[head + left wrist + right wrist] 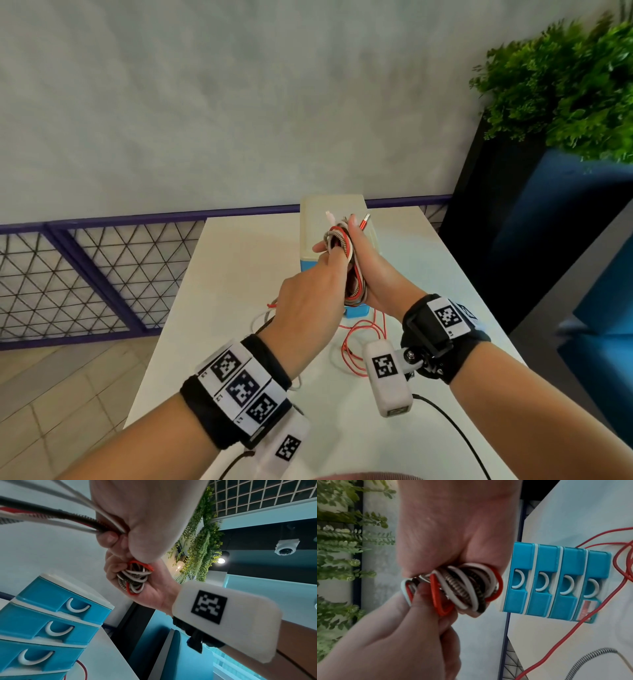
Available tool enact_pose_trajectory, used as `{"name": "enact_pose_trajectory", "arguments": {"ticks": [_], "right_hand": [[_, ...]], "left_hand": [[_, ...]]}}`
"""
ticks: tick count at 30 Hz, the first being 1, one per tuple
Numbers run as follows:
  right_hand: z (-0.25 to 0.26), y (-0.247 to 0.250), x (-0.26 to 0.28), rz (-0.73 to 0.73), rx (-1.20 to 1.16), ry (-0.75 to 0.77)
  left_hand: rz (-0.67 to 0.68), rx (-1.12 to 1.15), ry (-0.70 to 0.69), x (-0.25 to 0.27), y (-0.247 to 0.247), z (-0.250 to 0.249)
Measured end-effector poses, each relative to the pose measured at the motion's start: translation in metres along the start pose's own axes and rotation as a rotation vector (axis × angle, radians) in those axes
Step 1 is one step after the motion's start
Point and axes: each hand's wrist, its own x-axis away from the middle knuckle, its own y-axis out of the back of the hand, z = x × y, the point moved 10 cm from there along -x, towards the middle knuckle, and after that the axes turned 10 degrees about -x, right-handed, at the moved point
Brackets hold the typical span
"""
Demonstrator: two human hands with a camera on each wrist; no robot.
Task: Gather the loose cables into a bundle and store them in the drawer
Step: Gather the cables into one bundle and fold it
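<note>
A long white table (239, 274) is seen from above, and it is taken here as the landmark for all places. On the far end of the table a small plastic drawer unit (556, 582) is placed, with a cream top and four blue drawers, each with a white curved handle; all four drawers are closed. Beyond the far right corner of the table a green leafy plant (565, 92) in a tall dark planter is seen. Beyond the left edge of the table a purple metal fence (85, 274) with a wire mesh is located.

Above the far half of the table, in front of the drawer unit, a coiled bundle of red, white and braided grey cables (346, 260) is held by both hands. The right hand (380, 274) is closed around the coil from the right side, with the fingers curled on it. The left hand (308, 301) is closed on the coil from the left side, and the strands are pinched by its thumb and fingers. Two connector ends are pointed up from the top of the bundle.

On the table surface, near the middle, loose loops of a thin red cable (356, 346) are left lying, and they are connected upward to the bundle. A grey braided cable (583, 661) is also lying on the table, beside the red one.
</note>
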Motion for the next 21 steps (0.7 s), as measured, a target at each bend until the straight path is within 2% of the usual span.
{"name": "enact_pose_trajectory", "arguments": {"ticks": [7, 10, 14, 17, 19, 21], "right_hand": [[-0.011, -0.004, 0.002, 0.046, 0.034, -0.027], [-0.014, 0.003, -0.004, -0.014, 0.125, -0.028], [-0.021, 0.020, -0.013, -0.116, 0.262, -0.002], [-0.012, 0.023, -0.018, -0.161, 0.325, 0.123], [-0.002, 0.027, -0.019, -0.203, 0.302, 0.200], [0.007, 0.033, -0.020, -0.238, 0.220, 0.227]], "left_hand": [[0.080, -0.180, -0.038, 0.004, 0.003, -0.007], [0.152, -0.247, -0.063, 0.005, -0.005, -0.007], [0.275, -0.135, -0.020, -0.001, -0.021, 0.001], [0.353, -0.053, 0.002, -0.004, -0.026, 0.005], [0.449, 0.014, -0.021, -0.004, -0.034, 0.004], [0.528, 0.176, -0.023, 0.001, -0.043, 0.003]]}}
